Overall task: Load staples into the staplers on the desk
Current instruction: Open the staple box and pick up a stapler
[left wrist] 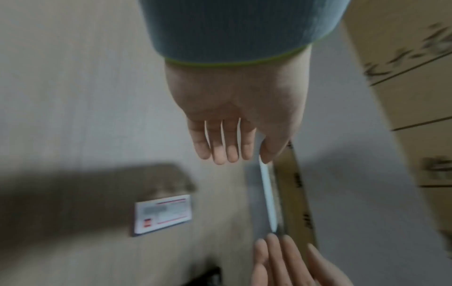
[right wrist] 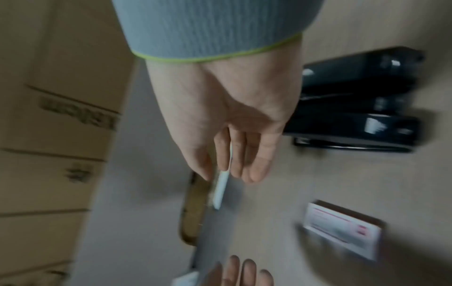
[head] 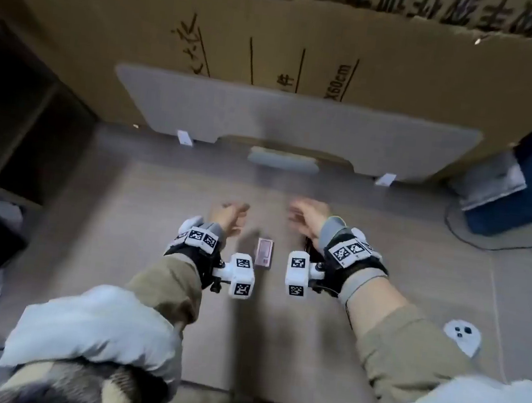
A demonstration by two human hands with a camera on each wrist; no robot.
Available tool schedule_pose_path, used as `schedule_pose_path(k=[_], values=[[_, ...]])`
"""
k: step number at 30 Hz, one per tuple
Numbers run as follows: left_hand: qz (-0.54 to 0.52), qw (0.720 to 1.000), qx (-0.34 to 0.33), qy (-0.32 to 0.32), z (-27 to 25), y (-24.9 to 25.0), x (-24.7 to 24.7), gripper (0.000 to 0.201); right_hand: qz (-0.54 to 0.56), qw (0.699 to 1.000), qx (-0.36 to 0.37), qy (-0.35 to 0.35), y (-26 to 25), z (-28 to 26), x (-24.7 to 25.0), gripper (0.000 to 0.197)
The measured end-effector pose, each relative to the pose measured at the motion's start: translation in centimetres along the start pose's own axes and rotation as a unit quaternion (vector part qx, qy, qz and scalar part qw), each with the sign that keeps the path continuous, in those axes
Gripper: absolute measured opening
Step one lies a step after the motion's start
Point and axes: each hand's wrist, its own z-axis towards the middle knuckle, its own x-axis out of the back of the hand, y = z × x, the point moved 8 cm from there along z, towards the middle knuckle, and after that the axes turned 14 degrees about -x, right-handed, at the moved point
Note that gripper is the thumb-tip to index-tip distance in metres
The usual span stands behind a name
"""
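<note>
A: Pale wood-grain desk (head: 361, 311), with a cardboard wall (head: 76, 47) and a grey board (head: 300, 119) propped along its far edge. Where are the hands?

B: Both are over the middle of the desk, apart from each other. The left hand (left wrist: 234, 120) has straight, relaxed fingers and holds nothing. The right hand (right wrist: 227, 123) looks the same, loose and empty.

A: And the staplers?

B: The black staplers (right wrist: 354, 100), two of them side by side as far as the blur allows, sit just beside the right wrist, behind the fingers and toward the person. The staple box (head: 264, 252) lies between the two wrists, also nearer the person than either set of fingertips.

A: So nothing is gripped yet. What could go wrong?

B: Both hands point past the goods, so each must draw back to reach them. I'd judge the right cuff could nudge the staplers. If the box is tipped while being opened, loose strips could scatter. I can't tell whether the box is open or whether the staplers are already loaded.
</note>
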Motion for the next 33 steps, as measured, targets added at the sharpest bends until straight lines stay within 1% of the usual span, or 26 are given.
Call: schedule_pose_path(k=[1, 2, 3, 5, 7, 8, 9, 10, 12, 14, 16, 17, 18, 21, 22, 25, 27, 30, 33], values=[[0.013, 1.0, 0.019, 0.008, 0.2, -1.6, 0.6, 0.006, -0.015, 0.999, -0.028, -0.005, 1.9, 1.5, -0.7, 0.016], [0.021, 0.999, 0.036, 0.024, 0.6, -2.8, 1.1, 0.005, -0.053, 0.997, -0.051, 0.009, 3.1, 2.6, -1.1, 0.022], [0.021, 0.998, 0.059, 0.026, 0.6, -4.6, 1.6, 0.008, -0.1, 0.992, -0.069, 0.015, 5.1, 3.6, -1.4, 0.029], [0.026, 0.995, 0.097, 0.023, 0.7, -7.5, 2.3, 0.013, -0.186, 0.977, -0.1, 0.014, 8.6, 5.0, -2.5, 0.046], [0.047, 0.989, 0.138, -0.003, 0.4, -8.9, 2.4, 0.015, -0.208, 0.972, -0.109, 0.022, 10.5, 5.8, -2.7, 0.059], [0.059, 0.985, 0.161, -0.036, 0.5, -9.8, 2.2, 0.015, -0.206, 0.972, -0.107, 0.033, 10.9, 6.2, -3.0, 0.06], [0.061, 0.978, 0.185, -0.074, 0.5, -10.8, 1.8, 0.012, -0.204, 0.973, -0.101, 0.04, 11.2, 6.7, -3.3, 0.057], [0.04, 0.972, 0.205, -0.104, 0.5, -11.8, 1.5, 0.009, -0.206, 0.973, -0.097, 0.048, 11.5, 7.0, -3.6, 0.051], [-0.036, 0.967, 0.216, -0.134, 0.0, -12.4, 0.3, 0.012, -0.2, 0.974, -0.09, 0.058, 11.7, 6.9, -3.6, 0.037], [-0.07, 0.964, 0.212, -0.145, 0.6, -12.7, -0.1, 0.016, -0.175, 0.977, -0.098, 0.071, 11.9, 7.3, -3.7, 0.029], [-0.057, 0.97, 0.187, -0.144, 1.6, -12.8, 0.2, 0.013, -0.137, 0.981, -0.113, 0.083, 12.0, 7.6, -3.8, 0.023], [-0.048, 0.975, 0.171, -0.136, 2.2, -12.8, 0.7, 0.009, -0.114, 0.983, -0.118, 0.082, 12.1, 7.6, -4.0, 0.021], [-0.041, 0.979, 0.157, -0.122, 2.6, -12.7, 1.2, 0.009, -0.095, 0.985, -0.122, 0.075, 12.0, 7.4, -4.4, 0.02], [-0.021, 0.989, 0.122, -0.082, 3.5, -12.2, 2.8, 0.028, -0.04, 0.99, -0.122, 0.054, 11.7, 6.8, -5.2, 0.02], [-0.021, 0.992, 0.11, -0.066, 3.7, -11.8, 3.3, 0.03, -0.029, 0.991, -0.122, 0.048, 11.6, 6.6, -5.5, 0.021], [-0.03, 0.997, 0.072, -0.02, 4.4, -10.1, 4.9, 0.03, -0.039, 0.992, -0.113, 0.042, 10.6, 6.0, -6.6, 0.02], [-0.033, 0.998, 0.05, -0.001, 4.9, -8.9, 5.8, 0.027, -0.043, 0.993, -0.102, 0.039, 9.7, 5.7, -7.2, 0.02], [-0.027, 0.999, 0.045, 0.002, 5.1, -8.1, 6.5, 0.024, -0.045, 0.995, -0.085, 0.017, 8.8, 5.2, -7.9, 0.033], [-0.046, 0.998, 0.053, 0.0, 4.9, -7.6, 6.9, 0.02, -0.058, 0.995, -0.077, -0.004, 8.1, 4.4, -8.6, 0.029]])
